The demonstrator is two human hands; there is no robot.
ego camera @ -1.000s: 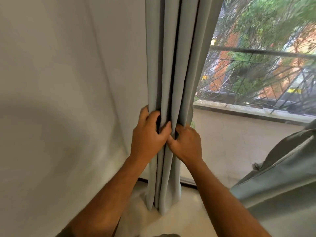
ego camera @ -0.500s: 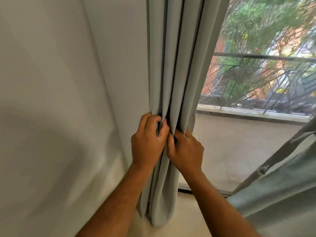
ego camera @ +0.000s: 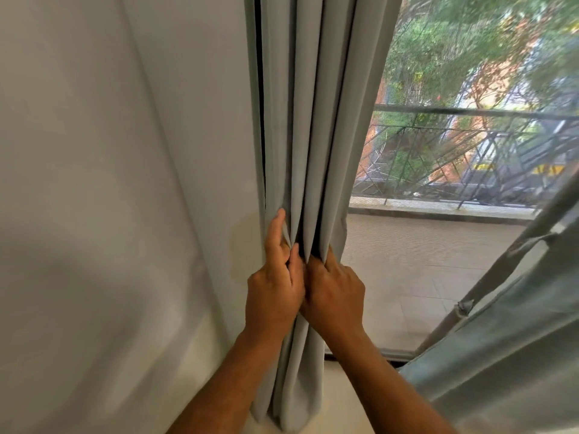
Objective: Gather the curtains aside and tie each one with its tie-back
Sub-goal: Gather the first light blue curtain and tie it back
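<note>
Beside the wall, the grey curtain hangs bunched in folds. The left hand and right hand, touching each other, both pinch its pleats with curled fingers.

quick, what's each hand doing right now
Left hand: gripping the folds of the curtain.
Right hand: gripping the same curtain beside it.

No legible text, label, brand, number or sign appears in the head view.
</note>
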